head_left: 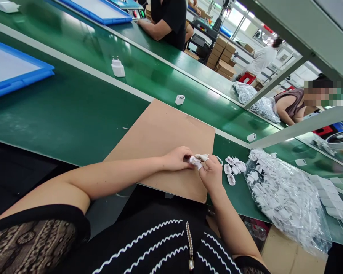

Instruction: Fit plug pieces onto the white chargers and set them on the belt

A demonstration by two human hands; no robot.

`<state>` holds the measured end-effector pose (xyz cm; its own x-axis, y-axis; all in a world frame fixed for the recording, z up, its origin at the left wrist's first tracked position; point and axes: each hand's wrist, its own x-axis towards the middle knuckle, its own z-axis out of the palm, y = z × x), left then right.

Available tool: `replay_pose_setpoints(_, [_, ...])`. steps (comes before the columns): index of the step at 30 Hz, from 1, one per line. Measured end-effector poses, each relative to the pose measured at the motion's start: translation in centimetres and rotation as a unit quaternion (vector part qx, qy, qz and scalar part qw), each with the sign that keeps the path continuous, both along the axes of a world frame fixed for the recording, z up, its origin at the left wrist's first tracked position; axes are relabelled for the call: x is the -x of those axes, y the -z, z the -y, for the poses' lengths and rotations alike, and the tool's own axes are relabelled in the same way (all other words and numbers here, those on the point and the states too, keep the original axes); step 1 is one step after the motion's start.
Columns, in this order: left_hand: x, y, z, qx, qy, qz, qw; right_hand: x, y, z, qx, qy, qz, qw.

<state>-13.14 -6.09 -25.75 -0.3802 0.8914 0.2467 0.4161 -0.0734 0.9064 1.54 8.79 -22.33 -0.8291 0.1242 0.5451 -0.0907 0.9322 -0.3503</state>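
Observation:
Over a brown cardboard sheet [171,133], my left hand [177,158] and my right hand [211,173] meet with fingers bent inward. White coverings sit on the right thumb and forefinger. Between the fingertips is a small white part [192,160], mostly hidden, so its exact kind is unclear. Another white rim [219,160] shows just behind my right hand; I cannot tell if the hand touches it. Several white plug pieces with pins [233,167] lie in a loose group right of my right hand.
A clear plastic bag [286,198] full of white plug pieces lies at the right, beside rows of white housings [331,198]. White chargers [118,67] and housings [180,99] stand on the green conveyor belt [148,72]. A blue tray [20,82] is at left. Co-workers sit beyond.

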Motion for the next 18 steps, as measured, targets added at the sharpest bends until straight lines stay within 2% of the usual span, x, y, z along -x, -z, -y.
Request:
replay_pose_setpoints(5, [-0.1, -0.3, -0.1, 0.024, 0.006, 0.036, 0.999, 0.5, 0.6, -0.4, 0.019, -0.009, -0.001, 1.0])
replay_pose_setpoints(10, [0.1, -0.3, -0.5, 0.068, -0.013, 0.072, 0.995, -1.5, 0.8, 0.0, 0.036, 0.048, -0.036, 0.998])
replay_pose_setpoints(12, [1.9, -0.6, -1.5, 0.076, -0.035, 0.082, 0.993, -3.4, 1.0, -0.7, 0.037, 0.109, -0.073, 0.991])
replay_pose_setpoints(14, [4.8, -1.4, -3.2, 0.076, -0.096, 0.058, 0.991, -5.6, 1.6, -2.2, -0.001, 0.199, -0.098, 0.975])
replay_pose_setpoints(16, [8.5, -2.5, -5.5, 0.091, -0.185, 0.015, 0.978, -7.5, 2.7, -4.1, -0.064, 0.301, -0.061, 0.95])
replay_pose_setpoints(18, [12.3, -3.4, -7.9, 0.115, -0.258, -0.021, 0.959, -8.8, 4.1, -5.9, -0.113, 0.371, 0.013, 0.922])
